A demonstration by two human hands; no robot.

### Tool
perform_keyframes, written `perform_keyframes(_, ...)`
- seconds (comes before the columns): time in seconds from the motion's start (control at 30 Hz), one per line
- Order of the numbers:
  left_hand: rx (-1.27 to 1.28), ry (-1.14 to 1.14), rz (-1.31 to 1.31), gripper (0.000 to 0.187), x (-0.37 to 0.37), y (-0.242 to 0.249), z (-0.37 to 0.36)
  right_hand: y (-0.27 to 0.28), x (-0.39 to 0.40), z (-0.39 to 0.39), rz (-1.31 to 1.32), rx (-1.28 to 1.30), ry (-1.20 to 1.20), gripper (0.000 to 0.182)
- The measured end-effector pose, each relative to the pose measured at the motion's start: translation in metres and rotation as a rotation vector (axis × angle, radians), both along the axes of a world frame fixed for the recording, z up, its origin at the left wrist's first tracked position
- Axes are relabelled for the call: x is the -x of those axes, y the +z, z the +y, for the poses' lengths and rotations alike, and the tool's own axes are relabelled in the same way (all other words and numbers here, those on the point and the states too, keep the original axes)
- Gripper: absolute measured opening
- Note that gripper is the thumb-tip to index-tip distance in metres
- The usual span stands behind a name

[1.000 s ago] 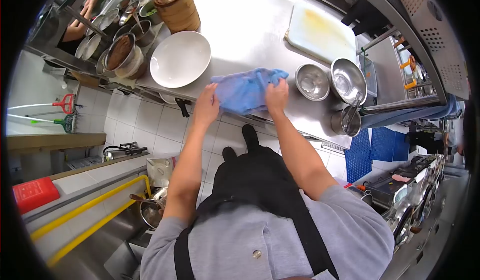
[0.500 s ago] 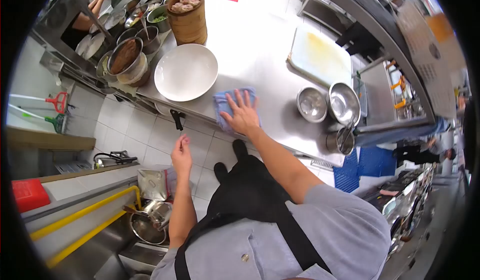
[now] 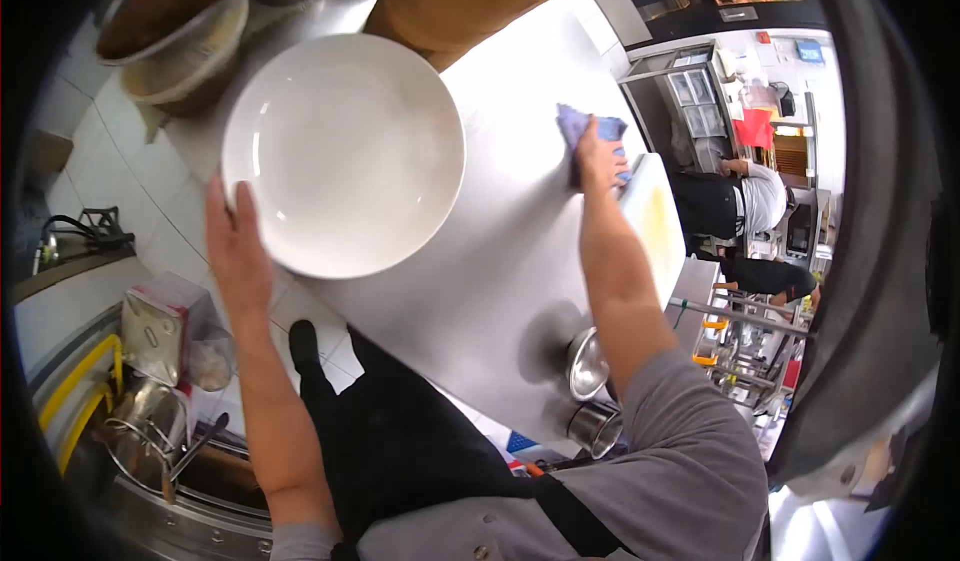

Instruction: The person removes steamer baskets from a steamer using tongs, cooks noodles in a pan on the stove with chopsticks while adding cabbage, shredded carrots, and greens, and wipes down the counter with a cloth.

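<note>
The right arm stretches far across the steel table (image 3: 500,271), and the right hand (image 3: 597,156) presses down with closed fingers on a crumpled blue cloth (image 3: 582,126), bunched beside the near edge of a white cutting board (image 3: 655,226). The left arm reaches up on the left, its left hand (image 3: 237,246) lying open and flat against the rim of a large white plate (image 3: 345,151), fingers spread, gripping nothing. The plate is round, shallow, clean, sitting at the table's left edge. Two steel bowls (image 3: 588,366) stand near the body.
</note>
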State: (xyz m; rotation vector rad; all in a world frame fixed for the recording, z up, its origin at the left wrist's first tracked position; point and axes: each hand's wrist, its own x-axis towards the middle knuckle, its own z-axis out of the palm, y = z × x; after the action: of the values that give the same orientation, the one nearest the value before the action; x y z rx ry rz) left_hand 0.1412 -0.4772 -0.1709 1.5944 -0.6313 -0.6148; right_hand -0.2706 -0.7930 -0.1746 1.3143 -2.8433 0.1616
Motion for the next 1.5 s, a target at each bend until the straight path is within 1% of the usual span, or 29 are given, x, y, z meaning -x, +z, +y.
perform_keyframes(0.1, 0.033, 0.022, 0.105, 0.040, -0.011, -0.015, 0.001, -0.008, 0.052, -0.076, -0.080, 0.048, 0.003, 0.098)
perform_keyframes(0.17, -0.009, 0.081, 0.117, 0.038, -0.014, -0.021, 0.005, -0.025, 0.086, -0.129, -0.062, 0.080, 0.199, 0.087)
perform_keyframes(0.23, -0.028, 0.081, 0.146, 0.038, -0.015, -0.022, 0.005, -0.031, 0.097, -0.162, 0.050, -0.022, 0.444, 0.067)
perform_keyframes(0.27, -0.022, 0.093, 0.171, 0.038, -0.014, -0.018, 0.004, -0.039, 0.108, -0.173, 0.372, -0.203, 0.852, 0.053)
perform_keyframes(0.3, -0.041, 0.077, 0.150, 0.037, -0.013, -0.012, 0.003, -0.047, 0.101, -0.161, 0.602, -0.035, 1.179, 0.042)
perform_keyframes(0.33, -0.035, 0.053, 0.156, 0.037, -0.012, -0.010, 0.002, -0.060, 0.089, -0.132, 0.606, 0.240, 1.344, 0.039)
perform_keyframes(0.37, -0.056, 0.045, 0.167, 0.037, -0.015, -0.011, 0.002, -0.044, 0.057, -0.084, 0.551, 0.215, 1.443, 0.041)
perform_keyframes(0.4, -0.075, 0.035, 0.178, 0.036, -0.018, -0.011, 0.002, -0.042, 0.037, -0.034, 0.560, 0.171, 1.417, 0.048)
perform_keyframes(0.47, -0.082, -0.002, 0.177, 0.035, -0.018, -0.004, -0.001, -0.009, -0.015, 0.083, 0.016, 0.065, 1.189, 0.067)
perform_keyframes(0.53, -0.086, -0.005, 0.172, 0.035, -0.019, 0.001, -0.001, 0.006, -0.038, 0.176, 0.115, -0.111, 1.107, 0.082)
perform_keyframes(0.6, -0.167, -0.049, 0.062, 0.035, -0.021, 0.003, 0.002, 0.018, -0.060, 0.242, 0.028, -0.139, 0.986, 0.087)
perform_keyframes(0.67, -0.137, -0.044, 0.092, 0.035, -0.019, 0.005, -0.001, 0.003, -0.043, 0.204, 0.107, -0.113, 0.903, 0.089)
perform_keyframes(0.7, -0.141, -0.062, 0.126, 0.036, -0.020, 0.005, 0.001, -0.006, -0.030, 0.158, 0.104, -0.058, 0.723, 0.091)
perform_keyframes(0.77, -0.137, -0.052, 0.104, 0.036, -0.020, 0.002, 0.001, -0.016, -0.006, 0.012, 0.019, 0.001, 0.413, 0.090)
perform_keyframes(0.8, -0.143, -0.057, 0.106, 0.037, -0.021, -0.001, 0.002, 0.003, -0.031, -0.037, -0.070, 0.021, 0.298, 0.086)
perform_keyframes(0.83, -0.126, -0.074, 0.125, 0.039, -0.023, -0.003, 0.003, -0.006, -0.041, -0.096, -0.069, 0.008, 0.315, 0.081)
perform_keyframes(0.9, -0.126, -0.012, 0.145, 0.040, -0.021, -0.008, 0.006, -0.029, -0.082, -0.181, 0.101, 0.036, 0.667, 0.059)
perform_keyframes(0.97, -0.126, 0.036, 0.159, 0.044, -0.019, -0.014, 0.007, -0.054, -0.112, -0.265, 0.255, 0.049, 1.004, 0.052)
perform_keyframes(1.0, -0.118, 0.024, 0.155, 0.044, -0.018, -0.015, 0.005, -0.014, -0.154, -0.232, 0.121, 0.005, 0.979, 0.041)
perform_keyframes(1.03, -0.123, 0.040, 0.149, 0.045, -0.017, -0.014, 0.005, -0.023, -0.165, -0.237, -0.348, -0.046, 1.070, 0.042)
perform_keyframes(1.07, -0.133, 0.056, 0.143, 0.048, -0.018, -0.013, 0.005, -0.028, -0.170, -0.239, -0.826, -0.094, 1.124, 0.051)
perform_keyframes(1.1, -0.128, 0.059, 0.150, 0.048, -0.020, -0.016, 0.008, -0.033, -0.167, -0.235, -0.826, -0.092, 1.113, 0.051)
perform_keyframes(1.17, -0.115, 0.023, 0.167, 0.047, -0.021, -0.013, 0.007, -0.030, -0.159, -0.201, -0.548, -0.177, 1.490, 0.033)
perform_keyframes(1.2, -0.093, 0.003, 0.180, 0.046, -0.021, -0.011, 0.006, -0.024, -0.154, -0.184, -0.389, -0.218, 1.674, 0.037)
perform_keyframes(1.27, -0.091, -0.025, 0.150, 0.042, -0.023, -0.011, 0.003, -0.006, -0.121, -0.126, -0.447, -0.135, 1.836, 0.054)
perform_keyframes(1.3, -0.091, -0.040, 0.119, 0.039, -0.025, -0.012, 0.003, 0.003, -0.110, -0.092, -0.381, 0.018, 1.847, 0.071)
perform_keyframes(1.43, -0.051, -0.144, 0.058, 0.034, -0.025, -0.001, 0.003, 0.002, -0.063, 0.031, -0.399, 0.009, 1.532, 0.068)
perform_keyframes(1.47, -0.030, -0.179, 0.056, 0.034, -0.027, -0.005, 0.006, -0.012, -0.054, 0.066, -0.629, 0.079, 1.534, 0.069)
perform_keyframes(1.5, -0.060, -0.136, 0.031, 0.034, -0.029, -0.012, 0.009, -0.013, -0.045, 0.111, -0.482, -0.106, 1.615, 0.069)
